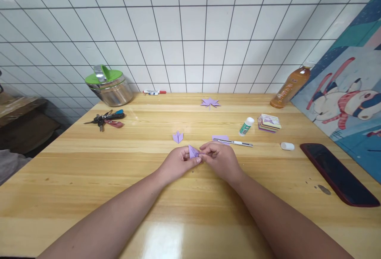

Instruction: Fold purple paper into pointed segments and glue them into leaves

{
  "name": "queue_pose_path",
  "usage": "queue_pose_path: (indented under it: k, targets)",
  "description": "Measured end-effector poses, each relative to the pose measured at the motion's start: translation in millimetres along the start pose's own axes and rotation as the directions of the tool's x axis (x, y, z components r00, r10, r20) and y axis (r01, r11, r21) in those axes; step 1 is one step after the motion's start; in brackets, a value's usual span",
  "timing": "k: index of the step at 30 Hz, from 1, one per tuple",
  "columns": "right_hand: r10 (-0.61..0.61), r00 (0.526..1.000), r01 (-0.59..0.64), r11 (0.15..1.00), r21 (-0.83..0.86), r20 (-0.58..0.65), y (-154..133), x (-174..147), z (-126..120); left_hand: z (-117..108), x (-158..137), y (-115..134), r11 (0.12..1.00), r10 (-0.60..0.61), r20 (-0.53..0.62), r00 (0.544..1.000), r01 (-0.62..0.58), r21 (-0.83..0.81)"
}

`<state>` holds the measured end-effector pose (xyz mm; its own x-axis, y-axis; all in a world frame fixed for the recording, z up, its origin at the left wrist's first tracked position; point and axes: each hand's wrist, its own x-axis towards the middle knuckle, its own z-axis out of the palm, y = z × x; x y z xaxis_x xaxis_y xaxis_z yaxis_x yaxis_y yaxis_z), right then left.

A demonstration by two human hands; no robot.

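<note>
A small folded piece of purple origami paper (193, 152) is held between my two hands over the middle of the table. My left hand (180, 161) grips its left side, thumb in front and fingers behind. The fingertips of my right hand (222, 159) pinch its lower right corner. Just beyond my left hand lies another folded purple paper piece (177, 137) with pointed tips. Past my right hand, a flat purple sheet (220, 137) lies partly under a slim silver-and-white pen-like tool (235, 142). A purple paper leaf shape (210, 103) rests near the wall.
At right are an uncapped glue stick (246, 126), its white cap (287, 146), a stack of paper squares (269, 122), a tea bottle (291, 86) and a phone (339, 173). Keys (104, 120), a green-lidded pot (111, 86) and a marker (154, 92) sit at left and back.
</note>
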<state>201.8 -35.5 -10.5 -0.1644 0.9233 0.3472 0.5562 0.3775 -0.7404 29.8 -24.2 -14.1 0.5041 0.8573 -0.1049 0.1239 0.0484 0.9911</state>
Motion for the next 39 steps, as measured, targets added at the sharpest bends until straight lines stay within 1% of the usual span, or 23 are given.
queue_pose_path:
  k: [3,5,10,12,20,24,27,32,36,39]
  targets:
    - [0.008,1.0,-0.007,1.0,-0.01,0.03,0.7,-0.4,-1.6,-0.6,0.7,-0.1,1.0,0.009,0.04,0.999,-0.008,-0.019]
    - [0.009,0.999,-0.008,1.0,-0.012,0.043,0.9,-0.6,-2.4,-1.3,1.1,0.1,0.999,0.004,0.046,0.999,-0.002,-0.04]
    - [-0.083,0.996,0.082,0.995,0.062,0.011,0.7,-0.7,-2.4,-3.8,2.2,-1.1,0.999,0.002,0.019,1.0,-0.001,-0.045]
    - [-0.099,0.995,0.099,0.992,0.076,-0.002,0.5,-0.8,-1.9,-4.1,2.4,-1.5,0.999,-0.002,0.014,1.0,0.003,-0.048]
    - [-0.065,0.998,0.065,0.995,0.07,0.007,0.4,-1.5,-1.1,-2.3,1.6,2.0,0.999,0.003,0.028,1.0,-0.001,-0.049]
    - [-0.039,0.999,0.037,0.997,0.067,0.028,1.6,-2.0,-1.6,-3.8,2.4,2.8,0.99,-0.051,0.021,0.998,0.054,-0.127]
    - [-0.056,0.997,0.052,0.997,0.063,0.052,1.2,-2.0,-1.5,-6.0,2.6,3.4,0.985,-0.087,0.021,0.996,0.09,-0.145]
    - [-0.105,0.994,0.103,0.993,0.062,0.022,-0.6,-1.4,-0.1,-9.7,1.4,6.2,0.989,-0.088,0.047,0.995,0.093,-0.116]
    - [-0.148,0.989,0.148,0.989,0.033,0.012,-1.7,-1.9,2.2,-11.4,0.8,7.8,0.981,-0.106,0.044,0.993,0.112,-0.157]
    - [-0.158,0.987,0.157,0.987,-0.026,-0.031,-4.1,-1.6,4.0,-9.8,1.6,6.0,0.973,-0.085,0.027,0.996,0.088,-0.213]
